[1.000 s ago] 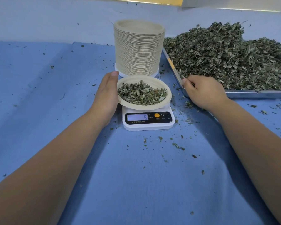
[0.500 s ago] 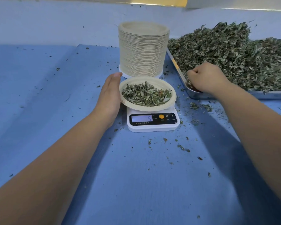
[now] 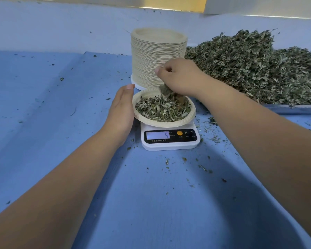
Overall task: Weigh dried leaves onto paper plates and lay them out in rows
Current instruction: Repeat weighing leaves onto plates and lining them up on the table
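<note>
Dried leaf crumbs (image 3: 61,79) dot the blue bench cover (image 3: 34,105) at our left. Next we see the left hand (image 3: 119,112), its fingers (image 3: 127,90) straight and together, holding nothing. Its edge stands against the left rim of the paper plate (image 3: 162,125) and seems to touch it, though we cannot be sure from this angle. The plate sits on a white digital kitchen scale (image 3: 169,146) whose display reads 5, and carries a loose bed of dried leaves (image 3: 160,109). Behind it stands a tall stack of paper plates (image 3: 156,56). Over the plate's far right side hangs the right hand (image 3: 183,78), fingers curled around a pinch of leaves (image 3: 166,92) that reaches down to the bed. Farther right, a big heap of leaves (image 3: 250,69) fills a metal tray (image 3: 293,110) on the bench.
</note>
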`<control>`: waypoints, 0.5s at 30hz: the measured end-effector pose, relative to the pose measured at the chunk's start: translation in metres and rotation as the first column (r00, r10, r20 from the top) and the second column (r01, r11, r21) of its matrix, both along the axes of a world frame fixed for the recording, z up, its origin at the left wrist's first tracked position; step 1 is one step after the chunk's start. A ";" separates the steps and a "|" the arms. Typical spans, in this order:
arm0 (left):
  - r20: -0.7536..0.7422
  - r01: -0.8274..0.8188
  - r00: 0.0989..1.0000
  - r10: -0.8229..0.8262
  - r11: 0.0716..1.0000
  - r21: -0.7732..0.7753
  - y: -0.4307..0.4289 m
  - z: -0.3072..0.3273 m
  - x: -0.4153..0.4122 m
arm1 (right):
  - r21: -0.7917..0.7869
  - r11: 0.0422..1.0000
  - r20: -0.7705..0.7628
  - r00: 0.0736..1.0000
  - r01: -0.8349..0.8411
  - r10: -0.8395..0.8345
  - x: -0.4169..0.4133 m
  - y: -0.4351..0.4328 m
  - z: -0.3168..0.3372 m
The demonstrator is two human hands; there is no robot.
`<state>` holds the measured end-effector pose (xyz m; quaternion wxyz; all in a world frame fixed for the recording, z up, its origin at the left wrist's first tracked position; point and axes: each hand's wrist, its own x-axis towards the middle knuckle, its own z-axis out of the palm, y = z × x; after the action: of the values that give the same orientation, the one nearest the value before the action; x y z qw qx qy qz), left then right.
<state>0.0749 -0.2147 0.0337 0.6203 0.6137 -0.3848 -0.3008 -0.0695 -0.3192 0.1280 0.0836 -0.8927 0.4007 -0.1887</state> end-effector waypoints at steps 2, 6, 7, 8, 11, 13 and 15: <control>0.001 0.006 1.000 -0.006 1.000 0.000 0.000 0.000 0.000 | -0.008 1.000 0.022 1.000 0.002 -0.002 -0.002 0.001 0.001; -0.009 0.000 1.000 0.000 1.000 -0.003 0.000 0.000 0.000 | -0.038 0.999 0.006 0.999 -0.035 0.035 -0.010 0.006 0.003; -0.010 -0.003 1.000 0.003 1.000 -0.002 0.000 0.000 0.000 | -0.030 0.998 0.013 0.998 -0.054 0.054 -0.011 0.008 0.002; -0.012 -0.001 1.000 0.001 1.000 -0.002 0.000 0.000 0.000 | -0.008 0.997 0.012 0.997 -0.081 0.081 -0.013 0.011 0.000; -0.018 0.013 1.000 -0.013 1.000 -0.003 0.000 0.001 0.000 | 0.005 0.990 -0.093 0.986 -0.138 0.138 -0.020 0.017 -0.010; 0.010 0.016 1.000 -0.016 1.000 0.000 0.001 0.001 -0.001 | -0.050 0.990 -0.085 0.989 -0.129 0.124 -0.026 0.014 -0.015; 0.055 0.015 0.998 -0.015 1.000 0.000 0.002 0.002 -0.001 | -0.061 0.996 0.062 0.995 -0.068 0.072 -0.039 0.007 -0.017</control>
<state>0.0739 -0.2123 0.0355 0.6073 0.6189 -0.4062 -0.2885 -0.1083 -0.3119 0.1105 0.0766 -0.9018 0.3604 -0.2259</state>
